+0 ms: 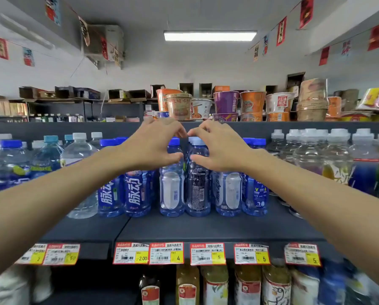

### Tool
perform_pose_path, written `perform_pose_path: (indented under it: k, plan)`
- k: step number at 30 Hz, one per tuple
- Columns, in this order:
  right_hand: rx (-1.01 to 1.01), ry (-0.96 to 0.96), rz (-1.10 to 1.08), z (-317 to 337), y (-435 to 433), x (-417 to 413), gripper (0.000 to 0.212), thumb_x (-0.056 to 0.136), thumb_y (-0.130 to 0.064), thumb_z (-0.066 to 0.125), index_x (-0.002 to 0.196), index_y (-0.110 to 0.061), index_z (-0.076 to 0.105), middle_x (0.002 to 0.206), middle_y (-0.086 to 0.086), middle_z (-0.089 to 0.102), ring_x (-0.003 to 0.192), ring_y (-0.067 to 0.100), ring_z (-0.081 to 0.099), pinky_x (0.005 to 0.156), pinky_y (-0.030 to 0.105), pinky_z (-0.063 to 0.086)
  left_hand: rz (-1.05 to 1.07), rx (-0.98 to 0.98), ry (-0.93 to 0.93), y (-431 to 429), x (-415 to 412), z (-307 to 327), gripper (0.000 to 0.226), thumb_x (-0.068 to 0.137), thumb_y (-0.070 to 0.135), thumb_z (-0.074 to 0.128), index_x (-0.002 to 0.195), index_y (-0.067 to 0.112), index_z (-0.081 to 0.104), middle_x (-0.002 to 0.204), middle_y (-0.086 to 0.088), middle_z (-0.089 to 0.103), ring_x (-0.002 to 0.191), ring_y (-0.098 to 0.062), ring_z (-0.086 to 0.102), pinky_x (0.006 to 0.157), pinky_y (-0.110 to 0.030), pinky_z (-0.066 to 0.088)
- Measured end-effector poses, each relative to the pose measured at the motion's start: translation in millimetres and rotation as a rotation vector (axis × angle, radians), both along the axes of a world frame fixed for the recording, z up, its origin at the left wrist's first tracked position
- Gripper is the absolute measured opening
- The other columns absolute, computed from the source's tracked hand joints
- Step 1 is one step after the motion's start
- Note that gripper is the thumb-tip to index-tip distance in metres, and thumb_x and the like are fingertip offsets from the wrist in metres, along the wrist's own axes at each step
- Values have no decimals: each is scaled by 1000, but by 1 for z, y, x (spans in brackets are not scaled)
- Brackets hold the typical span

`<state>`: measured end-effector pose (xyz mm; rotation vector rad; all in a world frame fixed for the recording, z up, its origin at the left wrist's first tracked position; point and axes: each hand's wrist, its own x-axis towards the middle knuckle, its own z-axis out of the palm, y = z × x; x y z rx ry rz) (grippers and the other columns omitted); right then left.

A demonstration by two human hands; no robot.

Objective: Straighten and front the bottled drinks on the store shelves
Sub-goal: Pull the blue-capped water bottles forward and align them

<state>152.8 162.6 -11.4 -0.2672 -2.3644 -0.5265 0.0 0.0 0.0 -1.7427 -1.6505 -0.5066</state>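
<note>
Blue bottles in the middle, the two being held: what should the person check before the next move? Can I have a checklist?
1. The left hand grips the white-panel bottle near its top: ok.
2. The right hand grips the black-print bottle near its top: ok.
3. Both bottles upright: ok.
4. Brand names facing forward: not ok; back panels show.
5. Bottles pulled to the front edge of the shelf: not ok; bare shelf lies ahead of them.
6. The caps screwed tight: cannot tell.
</note>
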Motion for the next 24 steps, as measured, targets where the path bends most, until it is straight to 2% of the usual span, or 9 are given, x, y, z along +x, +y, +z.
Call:
perform_pose_path:
  k: [3, 6, 11, 14, 18, 19, 22, 23, 24]
  plan:
    - [87, -128, -209, 7, 4, -9, 77, 87, -70, 52, 145, -20, 44, 134, 9, 55, 124, 28, 49, 105, 42, 33, 264, -37, 154, 21, -13, -9, 75, 75, 68, 68, 133, 25, 47, 130, 3, 49, 123, -20, 44, 108, -44, 27]
    - [131, -209, -308, 13, 5, -15, 84, 83, -80, 49, 139, -17, 46, 123, 7, 63, 114, 29, 56, 99, 42, 36, 387, -138, 115, 37, -19, -18, 98, 70, 81, 64, 146, 28, 34, 136, -3, 45, 123, -25, 46, 107, -45, 29]
    - [-100, -252, -311, 27, 9, -31, 78, 84, -80, 50, 130, -17, 54, 115, 4, 67, 104, 28, 61, 88, 43, 42, 333, -128, -69, 55, -27, -18, 97, 70, 72, 74, 144, 22, 37, 126, -7, 55, 113, -26, 55, 99, -40, 45]
    - [-141, -244, -303, 32, 16, -39, 63, 89, -71, 53, 121, -17, 61, 112, 4, 67, 98, 28, 61, 76, 38, 46, 261, -152, -179, 59, -36, -13, 89, 68, 68, 79, 138, 26, 45, 114, -2, 58, 104, -22, 53, 86, -34, 42]
    - [-329, -244, -186, 40, 22, -33, 56, 92, -61, 60, 121, -14, 68, 118, 6, 70, 102, 24, 65, 88, 40, 54, 150, -154, -261, 51, -45, 4, 77, 65, 66, 83, 132, 35, 61, 117, 6, 68, 101, -14, 58, 83, -29, 40]
    - [-368, -253, -158, 42, 22, -29, 57, 92, -60, 61, 124, -14, 67, 121, 5, 69, 102, 22, 64, 89, 38, 53, 124, -190, -273, 46, -45, 8, 77, 65, 66, 83, 132, 35, 63, 110, 14, 71, 94, -5, 58, 80, -25, 40]
    - [-435, -269, -92, 47, 20, -18, 61, 90, -60, 64, 133, -17, 64, 120, 0, 67, 94, 13, 58, 80, 28, 43, 92, -285, -258, 30, -43, 22, 76, 66, 64, 83, 133, 35, 64, 52, 27, 60, 61, 17, 56, 56, -7, 36]
    - [-444, -280, -76, 48, 19, -14, 59, 90, -60, 65, 132, -18, 64, 114, -5, 66, 91, 10, 57, 77, 26, 41, 83, -299, -256, 25, -43, 26, 74, 67, 63, 82, 133, 36, 64, 53, 27, 60, 65, 22, 54, 48, -10, 28]
    - [-449, -292, -60, 50, 18, -11, 54, 90, -58, 65, 128, -20, 65, 105, -13, 64, 87, 7, 57, 73, 23, 40, 78, -308, -255, 20, -44, 28, 73, 68, 64, 81, 133, 37, 64, 77, 37, 46, 72, 25, 52, 53, -5, 38]
